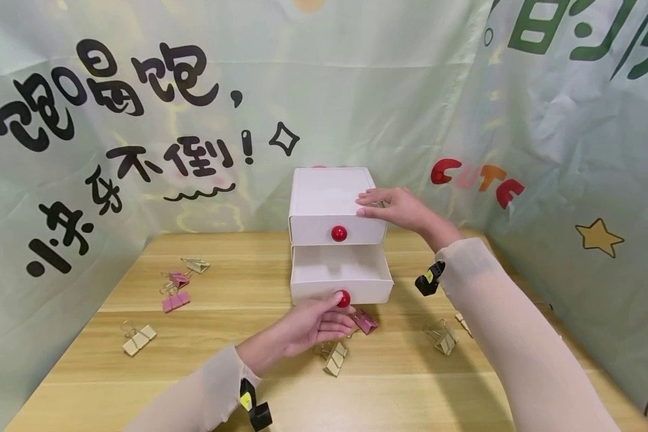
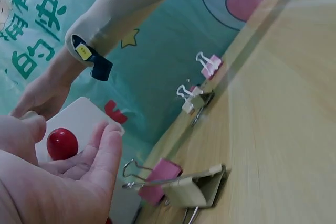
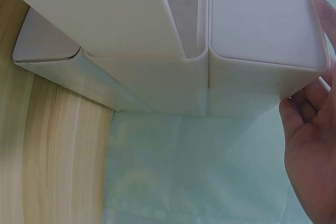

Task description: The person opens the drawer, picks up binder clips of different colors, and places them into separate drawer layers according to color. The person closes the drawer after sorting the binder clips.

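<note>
A white two-drawer box (image 1: 332, 189) stands at the back of the table. Its lower drawer (image 1: 351, 291) is pulled out, and the part of its inside that shows holds nothing. My left hand (image 1: 310, 327) has its thumb and fingers about that drawer's red knob (image 1: 344, 298), pinching it. The upper drawer, with its own red knob (image 1: 339, 233), is closed. On the box's top right front edge rests my right hand (image 1: 394, 207), its fingers laid across the top. In the right wrist view, the right hand (image 3: 312, 135) touches the box's upper end (image 3: 268, 19).
Below the left hand lie a cream binder clip (image 1: 335, 359) and a pink binder clip (image 1: 365, 321). Several pink and cream clips, among them a pink one (image 1: 176, 301), lie at the left. Another cream clip (image 1: 443, 338) lies at the right. Printed cloth (image 1: 335, 108) hangs behind.
</note>
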### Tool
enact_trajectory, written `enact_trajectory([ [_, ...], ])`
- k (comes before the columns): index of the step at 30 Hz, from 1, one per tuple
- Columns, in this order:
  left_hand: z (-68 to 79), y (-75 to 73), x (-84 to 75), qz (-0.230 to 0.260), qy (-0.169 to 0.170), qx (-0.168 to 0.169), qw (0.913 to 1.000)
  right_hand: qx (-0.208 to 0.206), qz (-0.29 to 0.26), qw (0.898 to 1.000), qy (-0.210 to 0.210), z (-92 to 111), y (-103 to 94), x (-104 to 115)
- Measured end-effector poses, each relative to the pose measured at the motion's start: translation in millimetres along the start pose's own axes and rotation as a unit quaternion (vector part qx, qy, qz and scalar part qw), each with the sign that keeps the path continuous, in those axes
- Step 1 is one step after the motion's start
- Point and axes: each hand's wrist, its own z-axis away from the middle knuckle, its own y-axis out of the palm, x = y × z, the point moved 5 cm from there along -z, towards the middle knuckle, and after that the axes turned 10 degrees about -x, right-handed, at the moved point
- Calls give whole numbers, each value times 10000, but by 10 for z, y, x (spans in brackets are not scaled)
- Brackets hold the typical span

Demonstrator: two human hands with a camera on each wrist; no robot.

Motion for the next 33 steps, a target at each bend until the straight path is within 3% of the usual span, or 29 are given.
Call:
enact_trajectory([
  [3, 23, -26, -3, -508, 87, 73, 9986, 21, 11, 10000, 5, -2, -1, 3],
  [7, 66, -53, -30, -1327, 561, 246, 9893, 33, -17, 10000, 20, 7, 4, -5],
  [9, 92, -63, -55, -1799, 871, 394, 9790, 40, -38, 10000, 17, 6, 10, -9],
  [12, 134, -65, -98, -2627, 1360, 563, 9536, 52, -36, 10000, 2, 0, 16, -16],
  [14, 154, -58, -129, -3282, 1704, 625, 9270, 57, -27, 10000, -8, -2, 13, -19],
  [17, 171, -38, -166, -4229, 2186, 622, 8772, 53, -32, 10000, -2, -5, 7, -22],
  [24, 199, 24, -165, -6032, 2860, 731, 7409, 46, -74, 10000, -3, 1, -13, -13],
  [27, 215, 47, -117, -6511, 2999, 957, 6906, 34, -86, 10000, 15, 2, -9, -15],
  [30, 232, 50, -54, -6801, 3072, 1216, 6545, 22, -82, 10000, 39, -2, 5, -25],
  [33, 244, 45, -5, -6933, 3126, 1365, 6348, 12, -83, 10000, 46, -5, 19, -35],
])
